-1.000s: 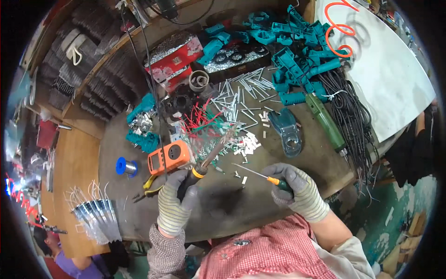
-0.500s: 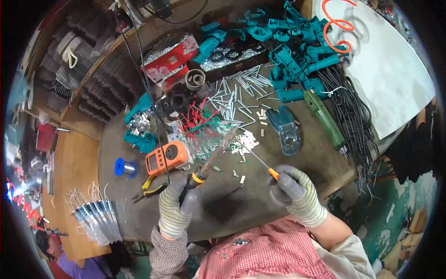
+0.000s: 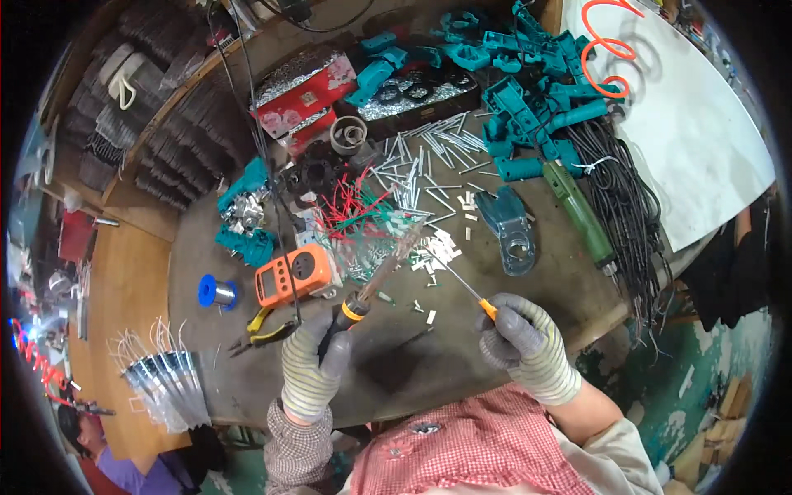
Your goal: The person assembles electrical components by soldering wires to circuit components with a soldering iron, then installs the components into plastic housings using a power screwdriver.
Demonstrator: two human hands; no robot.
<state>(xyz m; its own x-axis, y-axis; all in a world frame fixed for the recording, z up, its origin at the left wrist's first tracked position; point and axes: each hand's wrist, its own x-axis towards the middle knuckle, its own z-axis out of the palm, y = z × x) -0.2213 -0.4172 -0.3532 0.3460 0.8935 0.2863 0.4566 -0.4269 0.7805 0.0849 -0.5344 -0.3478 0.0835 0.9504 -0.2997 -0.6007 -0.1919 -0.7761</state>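
Note:
In my gloved left hand (image 3: 311, 363) is a soldering iron (image 3: 356, 307) with a black handle, a yellow ring and a long worn barrel slanting up to the right. Its dark cord rises from the hand. My gloved right hand (image 3: 528, 340) is closed round the orange handle of a thin screwdriver (image 3: 462, 280), whose shaft points up and to the left. The two tool tips come close together beside a heap of small white pieces (image 3: 440, 246). Whether they touch is too small to tell. Red and green wires (image 3: 351, 210) lie just beyond the iron.
An orange meter (image 3: 297, 275), yellow-handled pliers (image 3: 262, 330) and a blue solder spool (image 3: 218, 291) lie left. Long screws (image 3: 412, 177) spread behind. A teal housing (image 3: 507, 227), green electric screwdriver (image 3: 577, 210) and bundled black cords (image 3: 619, 198) are right. Another person (image 3: 124, 462) is lower left.
The whole view has shifted slightly. Both hands keep the same tools in nearly the same pose, tips still near the white pieces.

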